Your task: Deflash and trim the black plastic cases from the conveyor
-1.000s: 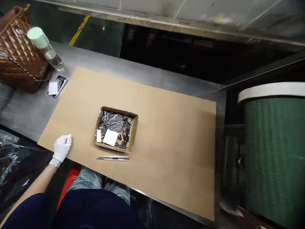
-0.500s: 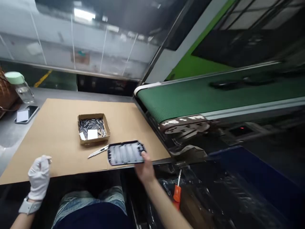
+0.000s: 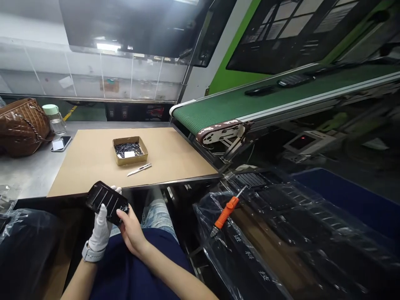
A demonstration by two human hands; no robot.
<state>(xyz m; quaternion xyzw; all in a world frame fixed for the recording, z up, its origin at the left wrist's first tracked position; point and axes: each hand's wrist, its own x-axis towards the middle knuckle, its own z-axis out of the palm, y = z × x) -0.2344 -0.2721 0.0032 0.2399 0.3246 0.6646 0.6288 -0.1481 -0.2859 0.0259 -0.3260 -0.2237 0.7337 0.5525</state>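
The black plastic part (image 3: pixel 106 201) is now held by both hands, above the lap at the near edge of the cardboard sheet (image 3: pixel 178 158). Half a second ago, the bare right hand (image 3: pixel 133 231) carried it alone; the gloved left hand (image 3: pixel 100 233) has since joined it. Both hands are clamped on the part, thumbs on the visible face, right hand at the near end. The left fingers behind it are mostly hidden, so their exact placement cannot be confirmed. The two-handed hold probably allows controlled turning. The cardboard box (image 3: pixel 133 160) and the knife (image 3: pixel 139 169) lie untouched beyond.
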